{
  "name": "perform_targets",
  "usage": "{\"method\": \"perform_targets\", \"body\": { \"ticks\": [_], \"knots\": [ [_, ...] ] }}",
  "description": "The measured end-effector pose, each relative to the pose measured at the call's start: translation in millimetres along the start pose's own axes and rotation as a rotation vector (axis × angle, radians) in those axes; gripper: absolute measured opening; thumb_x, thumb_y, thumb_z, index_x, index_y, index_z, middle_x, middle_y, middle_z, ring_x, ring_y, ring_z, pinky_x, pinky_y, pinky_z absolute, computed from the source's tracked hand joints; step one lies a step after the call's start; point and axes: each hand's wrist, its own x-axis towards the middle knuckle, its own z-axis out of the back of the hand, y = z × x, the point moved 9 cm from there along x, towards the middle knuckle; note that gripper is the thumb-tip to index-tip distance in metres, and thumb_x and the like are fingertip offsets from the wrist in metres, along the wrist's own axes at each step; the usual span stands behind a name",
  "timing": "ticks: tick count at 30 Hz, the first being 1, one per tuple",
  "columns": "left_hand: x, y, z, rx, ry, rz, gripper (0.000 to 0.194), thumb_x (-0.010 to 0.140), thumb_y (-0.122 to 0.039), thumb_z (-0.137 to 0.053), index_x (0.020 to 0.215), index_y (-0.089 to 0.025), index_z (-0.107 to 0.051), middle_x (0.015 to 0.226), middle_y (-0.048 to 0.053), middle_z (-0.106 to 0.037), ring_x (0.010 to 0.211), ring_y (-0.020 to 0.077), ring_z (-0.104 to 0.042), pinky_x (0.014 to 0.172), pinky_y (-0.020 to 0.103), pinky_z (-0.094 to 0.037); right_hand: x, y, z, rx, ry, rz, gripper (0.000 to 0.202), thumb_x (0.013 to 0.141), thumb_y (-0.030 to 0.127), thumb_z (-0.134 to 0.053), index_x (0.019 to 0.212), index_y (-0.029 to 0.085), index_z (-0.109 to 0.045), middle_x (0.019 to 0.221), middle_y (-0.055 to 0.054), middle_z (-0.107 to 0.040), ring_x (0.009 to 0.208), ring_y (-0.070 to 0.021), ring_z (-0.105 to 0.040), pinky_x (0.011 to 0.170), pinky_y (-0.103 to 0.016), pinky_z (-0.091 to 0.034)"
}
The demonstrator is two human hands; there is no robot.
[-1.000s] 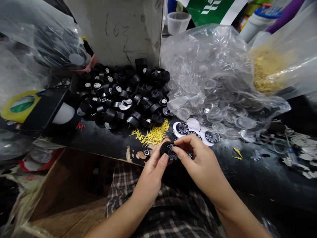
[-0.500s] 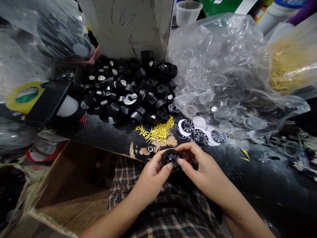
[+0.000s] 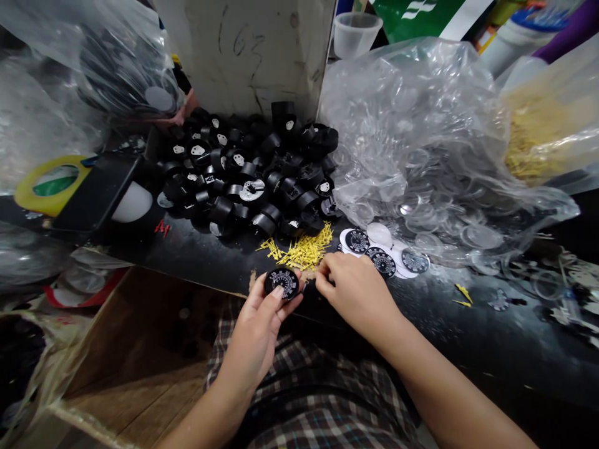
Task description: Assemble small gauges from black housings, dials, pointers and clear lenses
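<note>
A round black housing with a numbered dial face (image 3: 283, 282) is held in my left hand (image 3: 262, 318), thumb on the dial. My right hand (image 3: 358, 290) is at the pile of yellow pointers (image 3: 309, 248), its fingers curled together; whatever may be between the fingertips is too small to make out. Right behind that hand lie dial discs (image 3: 381, 262) with white backings. Many black housings (image 3: 224, 209) are heaped behind the yellow pointers.
A plastic bag of clear round covers (image 3: 421, 168) fills the back right, beside a bag of yellow parts (image 3: 538, 137). Small red parts (image 3: 161, 229), a yellow tape roll (image 3: 28, 190) and an open carton (image 3: 121, 368) are to the left. Two yellow pointers (image 3: 463, 293) lie at the right.
My left hand has moved left with the housing. My right hand has let go of it and moved forward to the yellow pointers. The camera view has shifted slightly.
</note>
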Motion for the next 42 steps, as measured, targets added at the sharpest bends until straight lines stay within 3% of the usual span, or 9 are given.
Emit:
{"method": "perform_targets", "body": {
  "ticks": [4, 7, 15, 20, 23, 28, 33, 38, 42],
  "knots": [
    [-1, 14, -13.2, -0.084, 0.065, 0.117, 0.023, 0.087, -0.026, -0.057, 0.110, -0.022, -0.060, 0.119, 0.007, -0.067, 0.106, 0.0246, -0.065, 0.091, 0.041, -0.052, -11, -13, 5, 0.361, -0.051, -0.032, 0.009, 0.082, 0.018, -0.057, 0.072, 0.020, -0.058, 0.070, 0.002, -0.064, 0.065, -0.0154, -0.056, 0.069, -0.031, -0.036],
    [-3, 25, -28.1, -0.108, 0.141, 0.197, 0.022, 0.086, -0.028, -0.059, 0.107, -0.022, -0.061, 0.114, 0.006, -0.069, 0.100, 0.0239, -0.067, 0.091, 0.044, -0.052, -21, -13, 13, 0.464, -0.128, -0.020, 0.009, 0.083, 0.018, -0.057, 0.074, 0.021, -0.058, 0.072, 0.002, -0.064, 0.067, -0.0148, -0.056, 0.069, -0.030, -0.036],
    [5, 20, -26.1, 0.284, 0.073, -0.056, 0.041, 0.078, -0.031, -0.068, 0.118, -0.028, -0.060, 0.127, 0.002, -0.062, 0.123, 0.0236, -0.052, 0.107, 0.035, -0.039, -45, -26, 32, 0.458, -0.175, -0.020, 0.010, 0.083, 0.016, -0.059, 0.074, 0.018, -0.055, 0.076, 0.002, -0.057, 0.074, -0.0132, -0.053, 0.070, -0.028, -0.037],
    [4, 27, -48.2, 0.141, 0.033, 0.042, 0.038, 0.078, -0.030, -0.067, 0.115, -0.027, -0.059, 0.119, 0.002, -0.066, 0.111, 0.0214, -0.060, 0.092, 0.032, -0.051, -63, -29, 47, 0.730, -0.213, 0.013, 0.011, 0.088, 0.019, -0.053, 0.078, 0.020, -0.056, 0.076, 0.002, -0.053, 0.071, -0.0115, -0.051, 0.067, -0.025, -0.039],
    [3, 34, -61.2, 0.105, 0.100, 0.108, 0.032, 0.077, -0.027, -0.068, 0.108, -0.025, -0.063, 0.111, 0.002, -0.069, 0.104, 0.0186, -0.063, 0.088, 0.028, -0.052, -62, -23, 45, 0.631, -0.204, 0.031, 0.011, 0.090, 0.020, -0.052, 0.080, 0.020, -0.058, 0.079, 0.001, -0.055, 0.074, -0.0137, -0.052, 0.071, -0.029, -0.038],
    [-1, 27, -60.1, 0.222, 0.187, -0.003, 0.026, 0.084, -0.027, -0.062, 0.110, -0.027, -0.062, 0.115, 0.000, -0.066, 0.115, 0.0189, -0.057, 0.102, 0.032, -0.043, -55, -14, 40, 0.469, -0.179, 0.042, 0.013, 0.091, 0.018, -0.050, 0.080, 0.020, -0.057, 0.079, 0.000, -0.057, 0.075, -0.0156, -0.052, 0.072, -0.031, -0.035],
    [-3, 22, -63.9, 0.283, 0.251, -0.059, 0.024, 0.087, -0.029, -0.057, 0.112, -0.027, -0.059, 0.120, 0.000, -0.063, 0.119, 0.0196, -0.054, 0.105, 0.032, -0.039, -55, -15, 40, 0.482, -0.147, 0.043, 0.014, 0.091, 0.019, -0.051, 0.079, 0.020, -0.057, 0.075, 0.002, -0.057, 0.071, -0.0146, -0.052, 0.069, -0.030, -0.035],
    [-4, 14, -68.0, 0.324, 0.253, -0.107, 0.026, 0.086, -0.026, -0.059, 0.112, -0.024, -0.059, 0.119, 0.002, -0.063, 0.117, 0.0201, -0.054, 0.103, 0.031, -0.039, -56, -16, 41, 0.527, -0.145, 0.040, 0.015, 0.092, 0.020, -0.051, 0.077, 0.020, -0.056, 0.075, 0.002, -0.057, 0.071, -0.0139, -0.052, 0.068, -0.030, -0.036],
    [-8, 5, -67.0, 0.391, 0.225, -0.191, 0.019, 0.084, -0.024, -0.060, 0.103, -0.024, -0.061, 0.104, 0.000, -0.066, 0.102, 0.0168, -0.061, 0.094, 0.027, -0.044, -59, -12, 45, 0.531, -0.192, 0.055, 0.017, 0.092, 0.018, -0.050, 0.076, 0.020, -0.054, 0.074, 0.002, -0.058, 0.071, -0.0140, -0.051, 0.069, -0.029, -0.036]
  ]
}}
